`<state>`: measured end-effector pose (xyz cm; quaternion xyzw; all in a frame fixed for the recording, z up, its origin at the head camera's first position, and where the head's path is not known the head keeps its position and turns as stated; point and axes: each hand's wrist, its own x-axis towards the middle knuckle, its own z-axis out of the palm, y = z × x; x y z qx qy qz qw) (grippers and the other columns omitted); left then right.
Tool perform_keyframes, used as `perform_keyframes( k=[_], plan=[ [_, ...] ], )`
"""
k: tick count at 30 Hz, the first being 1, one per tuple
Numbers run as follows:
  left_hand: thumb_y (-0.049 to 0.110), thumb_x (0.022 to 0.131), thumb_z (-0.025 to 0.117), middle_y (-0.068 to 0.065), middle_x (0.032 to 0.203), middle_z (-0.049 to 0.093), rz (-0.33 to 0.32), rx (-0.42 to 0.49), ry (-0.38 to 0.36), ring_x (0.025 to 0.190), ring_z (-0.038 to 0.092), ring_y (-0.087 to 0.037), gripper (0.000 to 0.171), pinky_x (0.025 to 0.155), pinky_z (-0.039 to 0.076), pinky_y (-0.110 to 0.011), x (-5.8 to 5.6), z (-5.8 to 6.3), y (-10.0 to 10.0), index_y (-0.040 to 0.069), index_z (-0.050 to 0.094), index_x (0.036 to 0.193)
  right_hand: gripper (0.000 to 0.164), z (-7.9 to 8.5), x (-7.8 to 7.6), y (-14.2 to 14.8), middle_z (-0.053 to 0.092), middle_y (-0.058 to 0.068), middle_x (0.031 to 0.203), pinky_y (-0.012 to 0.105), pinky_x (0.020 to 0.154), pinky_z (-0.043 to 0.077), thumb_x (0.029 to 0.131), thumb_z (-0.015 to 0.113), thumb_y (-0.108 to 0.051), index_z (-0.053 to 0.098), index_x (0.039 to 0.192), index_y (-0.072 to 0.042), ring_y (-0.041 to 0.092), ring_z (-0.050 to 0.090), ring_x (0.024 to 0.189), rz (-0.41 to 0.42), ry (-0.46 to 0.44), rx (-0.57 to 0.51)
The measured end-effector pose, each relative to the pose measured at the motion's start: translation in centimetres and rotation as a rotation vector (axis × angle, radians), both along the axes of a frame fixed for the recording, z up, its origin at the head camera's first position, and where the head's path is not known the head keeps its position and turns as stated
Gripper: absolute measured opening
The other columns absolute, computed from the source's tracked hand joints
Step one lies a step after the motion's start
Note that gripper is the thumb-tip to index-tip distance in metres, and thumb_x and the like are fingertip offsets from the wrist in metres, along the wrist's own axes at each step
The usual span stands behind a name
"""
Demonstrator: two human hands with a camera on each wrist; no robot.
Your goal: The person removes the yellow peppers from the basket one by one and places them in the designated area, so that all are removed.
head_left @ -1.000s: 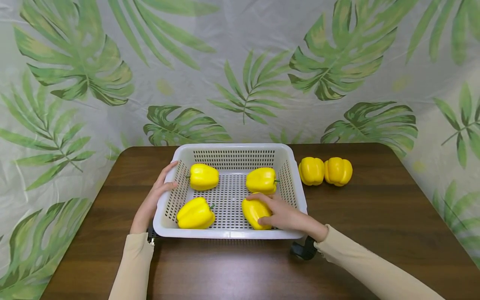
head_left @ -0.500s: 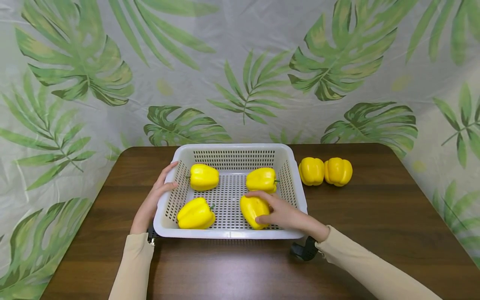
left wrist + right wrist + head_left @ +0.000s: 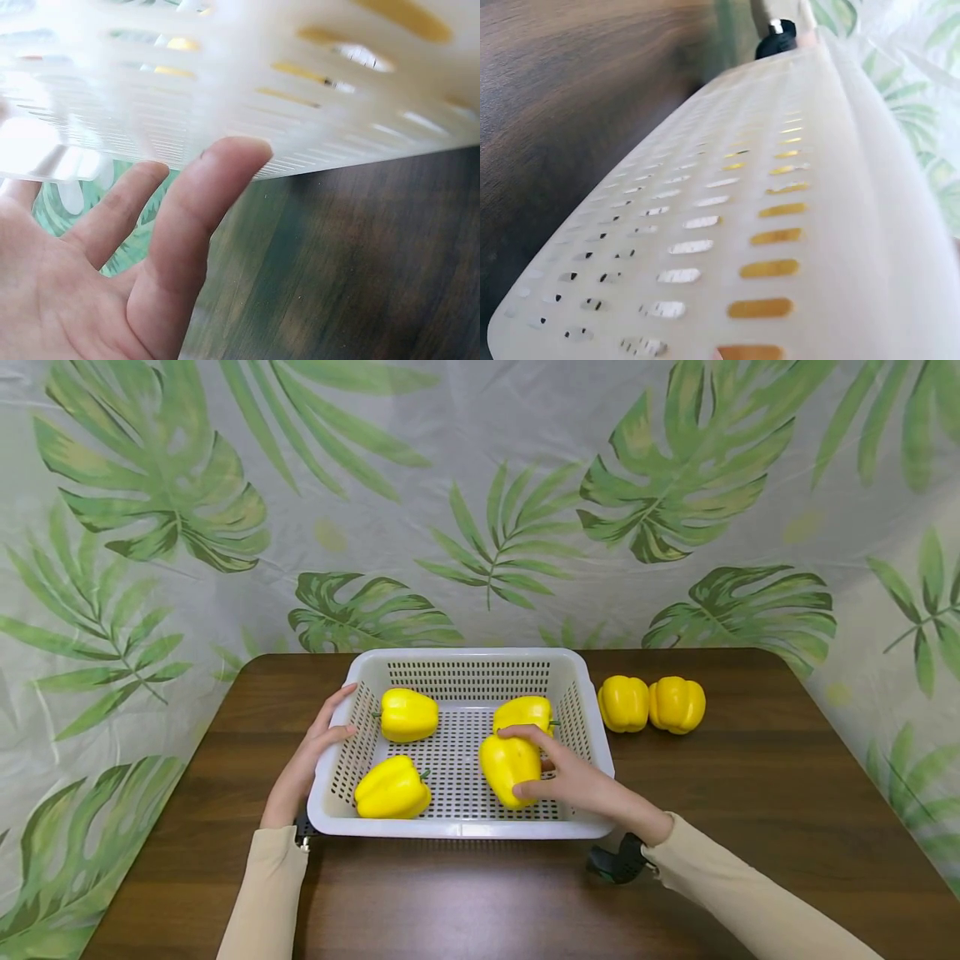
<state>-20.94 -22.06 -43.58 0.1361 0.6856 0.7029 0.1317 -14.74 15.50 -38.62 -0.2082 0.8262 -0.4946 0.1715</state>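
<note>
In the head view, a yellow bell pepper [image 3: 508, 770] is gripped between the thumb and fingers of my right hand [image 3: 558, 772], above the front right of a white plastic basket [image 3: 459, 830]. My left hand [image 3: 311, 756] rests against the outside of the basket's left wall. In the left wrist view, its thumb [image 3: 184, 225] lies fairly straight along the slotted wall. Three other bell peppers lie inside: one at back left [image 3: 408, 716], one at front left [image 3: 392, 788] and one at back right [image 3: 521, 713], partly covered by my right hand. The basket's outer wall [image 3: 667, 225] hides my right hand's grip in the right wrist view.
Two more yellow bell peppers, a nearer one [image 3: 624, 704] and a farther one [image 3: 677, 705], sit side by side on the brown wooden table [image 3: 750, 793], right of the basket. A leaf-patterned cloth [image 3: 495, 485] hangs behind the table.
My right hand has raised the bell pepper at the front right of the basket and shifted it slightly away from me. My left hand has stayed against the basket.
</note>
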Motion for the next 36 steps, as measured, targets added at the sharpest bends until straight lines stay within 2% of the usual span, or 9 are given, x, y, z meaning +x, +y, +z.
perform_keyframes(
  k=[13, 19, 26, 30, 36],
  plan=[
    [0.012, 0.098, 0.039, -0.013, 0.155, 0.009, 0.005, -0.029, -0.002, 0.127, 0.030, -0.047, 0.060, 0.092, 0.037, -0.061, -0.2, 0.1, 0.2, 0.028, 0.017, 0.152, 0.057, 1.2, 0.3, 1.1, 0.024, 0.018, 0.148, 0.048, 0.084, 0.046, 0.092, 0.060, -0.014, 0.035, 0.143, -0.018, 0.041, 0.049, 0.108, -0.025, -0.033, -0.073],
    [0.011, 0.099, 0.038, -0.014, 0.156, 0.008, -0.007, -0.015, 0.004, 0.129, 0.028, -0.048, 0.060, 0.091, 0.037, -0.061, -0.4, 0.1, 0.1, 0.027, 0.016, 0.152, 0.057, 1.6, 0.3, 1.7, 0.026, 0.015, 0.150, 0.052, 0.089, 0.043, 0.093, 0.060, -0.018, 0.035, 0.144, -0.020, 0.043, 0.045, 0.115, -0.024, -0.021, -0.090],
    [0.010, 0.099, 0.036, -0.014, 0.156, 0.008, -0.003, 0.000, -0.005, 0.129, 0.029, -0.048, 0.060, 0.091, 0.040, -0.057, -0.2, 0.0, 0.0, 0.027, 0.016, 0.152, 0.060, 2.1, 0.4, 2.4, 0.018, 0.014, 0.154, 0.059, 0.092, 0.039, 0.093, 0.062, -0.022, 0.034, 0.146, -0.021, 0.051, 0.038, 0.122, -0.027, -0.048, -0.114],
    [0.010, 0.099, 0.036, -0.014, 0.156, 0.008, 0.002, 0.003, -0.010, 0.128, 0.029, -0.048, 0.059, 0.091, 0.040, -0.055, -0.1, 0.0, 0.0, 0.027, 0.016, 0.152, 0.060, 2.2, 0.4, 2.7, 0.018, 0.014, 0.153, 0.057, 0.090, 0.041, 0.093, 0.062, -0.024, 0.034, 0.146, -0.021, 0.050, 0.040, 0.120, -0.041, -0.052, -0.126],
    [0.010, 0.099, 0.036, -0.014, 0.156, 0.008, 0.005, 0.005, -0.010, 0.129, 0.029, -0.048, 0.060, 0.092, 0.038, -0.058, 0.0, -0.1, 0.0, 0.027, 0.016, 0.152, 0.060, 2.2, 0.5, 3.3, 0.025, 0.014, 0.150, 0.054, 0.092, 0.041, 0.092, 0.062, -0.021, 0.035, 0.145, -0.018, 0.044, 0.047, 0.115, -0.067, -0.002, -0.130]
  ],
)
